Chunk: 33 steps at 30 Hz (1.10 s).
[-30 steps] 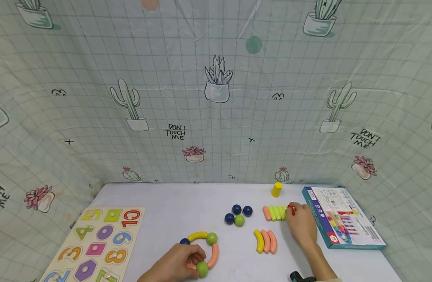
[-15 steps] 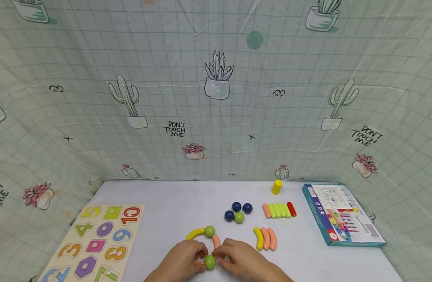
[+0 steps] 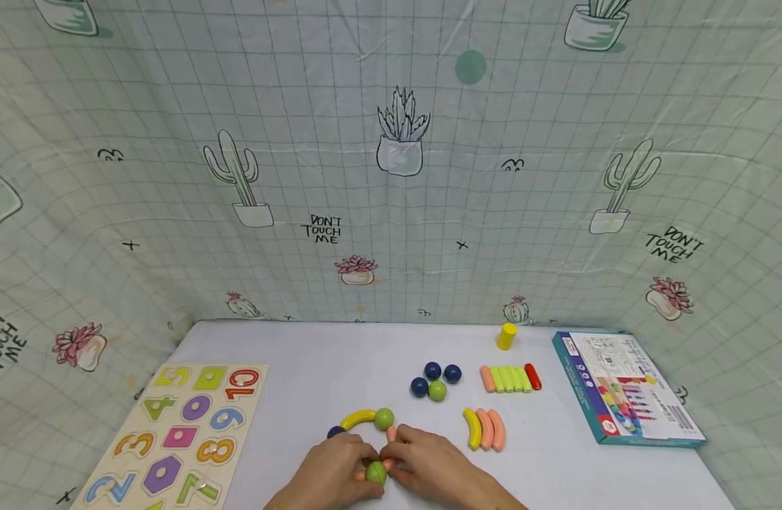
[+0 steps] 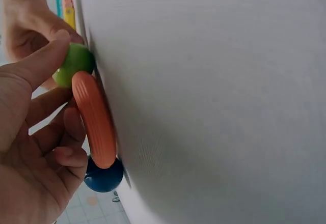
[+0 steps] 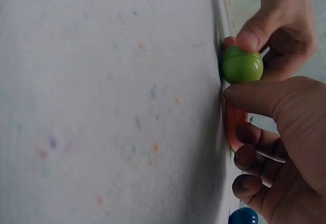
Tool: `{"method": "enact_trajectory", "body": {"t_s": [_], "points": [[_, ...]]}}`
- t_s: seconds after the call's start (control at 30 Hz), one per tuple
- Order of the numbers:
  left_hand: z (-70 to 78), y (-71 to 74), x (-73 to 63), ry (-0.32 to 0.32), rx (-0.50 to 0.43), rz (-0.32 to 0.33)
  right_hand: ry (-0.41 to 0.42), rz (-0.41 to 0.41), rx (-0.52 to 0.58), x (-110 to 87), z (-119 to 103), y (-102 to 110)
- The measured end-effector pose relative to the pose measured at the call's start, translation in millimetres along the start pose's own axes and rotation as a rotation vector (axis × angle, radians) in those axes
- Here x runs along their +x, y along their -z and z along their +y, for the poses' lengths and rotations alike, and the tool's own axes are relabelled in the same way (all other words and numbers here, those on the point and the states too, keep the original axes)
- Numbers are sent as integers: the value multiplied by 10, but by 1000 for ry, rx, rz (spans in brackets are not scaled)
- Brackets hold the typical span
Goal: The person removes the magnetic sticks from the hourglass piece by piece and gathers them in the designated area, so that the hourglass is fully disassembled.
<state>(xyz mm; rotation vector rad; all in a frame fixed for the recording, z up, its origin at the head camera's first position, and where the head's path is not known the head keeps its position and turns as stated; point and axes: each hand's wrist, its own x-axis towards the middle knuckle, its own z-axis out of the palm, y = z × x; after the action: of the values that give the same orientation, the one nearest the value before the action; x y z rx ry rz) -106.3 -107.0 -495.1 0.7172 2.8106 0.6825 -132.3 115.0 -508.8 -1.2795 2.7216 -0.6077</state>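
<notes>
My left hand [image 3: 330, 467] pinches a light green ball [image 3: 376, 473], its thumb on top. From that ball a ribbed orange curved piece [image 4: 96, 119] runs to a dark blue ball [image 4: 104, 175]. Opposite, my right hand [image 3: 432, 464] holds another orange curved piece [image 5: 234, 124] between thumb and fingers, close against the same green ball. Beyond the hands lie a yellow curved piece [image 3: 358, 418] and a second green ball [image 3: 384, 418], part of the same ring. My fingers hide much of the ring's near side.
Several balls [image 3: 419, 387] cluster past the ring. To the right are curved pieces [image 3: 485, 429], a row of short sticks [image 3: 510, 379] ending in a red stick [image 3: 533, 377], and a yellow cylinder [image 3: 507, 336]. A number board [image 3: 180, 438] lies left, a box [image 3: 630, 389] far right.
My right hand has let go of the red stick at the row's end and come left to the ring, where it grips an orange curved piece. My left hand stays at the green ball.
</notes>
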Motion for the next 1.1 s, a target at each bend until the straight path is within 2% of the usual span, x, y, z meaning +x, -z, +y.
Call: {"method": "enact_trajectory", "body": {"t_s": [0.13, 0.3, 0.47, 0.63, 0.87, 1.1], "points": [[30, 10, 25, 11, -5, -15, 17, 7, -1, -11, 15, -25], [-23, 30, 22, 4, 7, -5, 45, 41, -43, -70, 79, -15], [-66, 33, 22, 29, -19, -29, 19, 24, -52, -103, 99, 5], [-99, 55, -12, 23, -27, -38, -14, -10, -16, -100, 50, 21], [-144, 74, -54, -38, -24, -4, -3, -26, 42, -15, -87, 18], [-162, 41, -53, -62, -63, 31, 59, 32, -52, 115, -174, -66]]}}
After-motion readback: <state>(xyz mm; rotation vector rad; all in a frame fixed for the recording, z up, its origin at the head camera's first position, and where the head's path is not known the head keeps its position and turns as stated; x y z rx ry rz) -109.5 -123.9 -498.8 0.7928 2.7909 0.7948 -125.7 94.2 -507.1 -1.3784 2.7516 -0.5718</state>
